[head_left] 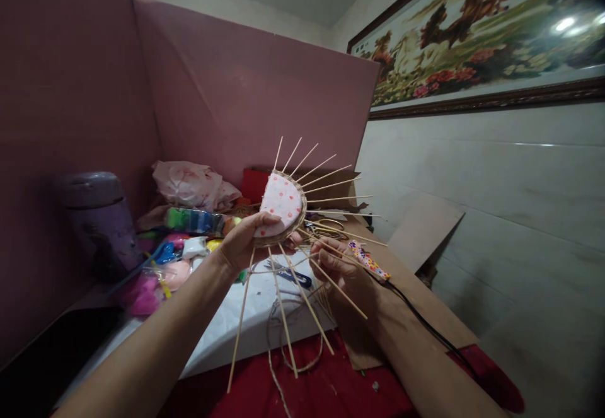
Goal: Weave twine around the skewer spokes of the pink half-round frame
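Note:
My left hand (239, 241) grips a half-round piece (281, 200) covered with pale fabric with red dots, thumb on top and fingers beneath. Woven cord runs around its curved edge. Several thin wooden sticks (326, 188) fan outward from that edge. Close to the lower right sticks, my right hand (333, 260) is closed, its fingertips pinching a thin twine (283, 272) that passes across the lower sticks. A loose length of the twine loops down below over the red cloth. Part of the right fingers is hidden behind sticks.
Blue-handled snips (297, 277) and gold-handled scissors (326, 224) lie on the table. A flower-patterned tool with a black cord (368, 259) is beside my right hand. Colourful packets (189, 221), a purple flask (101, 222) and a crumpled plastic bag (193, 185) stand left.

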`<state>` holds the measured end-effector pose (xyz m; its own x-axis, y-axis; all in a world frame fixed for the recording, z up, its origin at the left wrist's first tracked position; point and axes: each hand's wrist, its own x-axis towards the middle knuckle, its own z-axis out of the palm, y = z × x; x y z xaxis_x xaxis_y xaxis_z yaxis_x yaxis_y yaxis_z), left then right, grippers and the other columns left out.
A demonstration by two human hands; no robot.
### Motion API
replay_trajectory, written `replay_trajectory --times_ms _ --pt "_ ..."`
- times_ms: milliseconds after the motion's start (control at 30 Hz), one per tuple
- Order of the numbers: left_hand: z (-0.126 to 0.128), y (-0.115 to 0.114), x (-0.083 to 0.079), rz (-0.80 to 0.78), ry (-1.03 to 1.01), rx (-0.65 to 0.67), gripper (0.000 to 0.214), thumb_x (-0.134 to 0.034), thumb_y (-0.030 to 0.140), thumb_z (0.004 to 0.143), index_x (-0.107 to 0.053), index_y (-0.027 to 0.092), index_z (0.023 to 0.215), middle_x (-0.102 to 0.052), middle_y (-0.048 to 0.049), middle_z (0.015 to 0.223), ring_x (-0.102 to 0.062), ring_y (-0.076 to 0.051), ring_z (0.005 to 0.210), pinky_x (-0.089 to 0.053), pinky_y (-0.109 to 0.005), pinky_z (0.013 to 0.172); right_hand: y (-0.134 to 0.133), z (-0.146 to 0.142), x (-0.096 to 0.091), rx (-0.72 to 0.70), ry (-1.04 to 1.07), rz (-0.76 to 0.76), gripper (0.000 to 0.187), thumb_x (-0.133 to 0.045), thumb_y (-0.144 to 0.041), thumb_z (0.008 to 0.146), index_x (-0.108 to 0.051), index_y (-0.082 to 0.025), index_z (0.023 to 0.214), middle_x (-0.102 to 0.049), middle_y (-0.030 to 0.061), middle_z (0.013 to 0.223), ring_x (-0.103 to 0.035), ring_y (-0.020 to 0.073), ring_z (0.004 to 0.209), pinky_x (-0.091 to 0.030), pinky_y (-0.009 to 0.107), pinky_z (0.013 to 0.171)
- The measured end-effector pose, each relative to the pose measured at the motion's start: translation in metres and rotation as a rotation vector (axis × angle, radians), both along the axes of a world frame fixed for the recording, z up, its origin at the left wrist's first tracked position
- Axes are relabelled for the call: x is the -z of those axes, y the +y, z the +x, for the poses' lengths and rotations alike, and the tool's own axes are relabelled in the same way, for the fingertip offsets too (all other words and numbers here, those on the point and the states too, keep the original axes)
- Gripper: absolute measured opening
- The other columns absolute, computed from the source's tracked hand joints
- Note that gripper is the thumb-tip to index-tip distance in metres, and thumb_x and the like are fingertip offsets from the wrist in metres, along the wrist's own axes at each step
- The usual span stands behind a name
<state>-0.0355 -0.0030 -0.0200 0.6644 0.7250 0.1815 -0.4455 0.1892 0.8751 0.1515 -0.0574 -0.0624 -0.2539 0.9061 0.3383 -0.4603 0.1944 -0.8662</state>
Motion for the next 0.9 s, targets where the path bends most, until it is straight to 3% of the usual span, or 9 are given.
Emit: replay_trajectory --times_ms 267,667,900 --pt "0.001 -0.001 -0.001 0.002 0.019 -0.015 0.033 -0.047 0.022 0.075 -0.062 0.004 0.099 -0.069 -0.0166 0.077 -0.064 -0.024 0.07 -0.049 -0.036 0.065 0.0 -0.001 -0.001 0.008 -0.013 -0.007 0.014 -0.069 -0.027 0.067 -0.059 -0.018 0.071 -0.045 -0.0045 0.054 -0.034 0.0067 0.047 -0.026 0.02 0.044" --pt "-0.004 -0.001 -0.006 -0.057 0.025 -0.06 0.03 -0.048 0.021 0.073 -0.063 0.005 0.094 -0.069 -0.0163 0.076 -0.064 -0.024 0.07 -0.05 -0.036 0.068 0.006 0.006 0.005 0.023 -0.003 -0.045 0.012 -0.068 -0.02 0.066 -0.063 -0.019 0.077 -0.053 -0.0018 0.067 -0.043 0.0084 0.056 -0.036 0.022 0.054" --pt "-0.016 0.005 -0.011 -0.083 -0.02 -0.073 0.034 -0.048 0.021 0.073 -0.063 0.004 0.098 -0.069 -0.0152 0.075 -0.064 -0.025 0.074 -0.049 -0.038 0.074 0.017 0.012 0.007 0.038 -0.008 -0.088 0.023 -0.07 -0.015 0.061 -0.065 -0.021 0.084 -0.059 0.0005 0.079 -0.047 0.01 0.062 -0.041 0.025 0.06"
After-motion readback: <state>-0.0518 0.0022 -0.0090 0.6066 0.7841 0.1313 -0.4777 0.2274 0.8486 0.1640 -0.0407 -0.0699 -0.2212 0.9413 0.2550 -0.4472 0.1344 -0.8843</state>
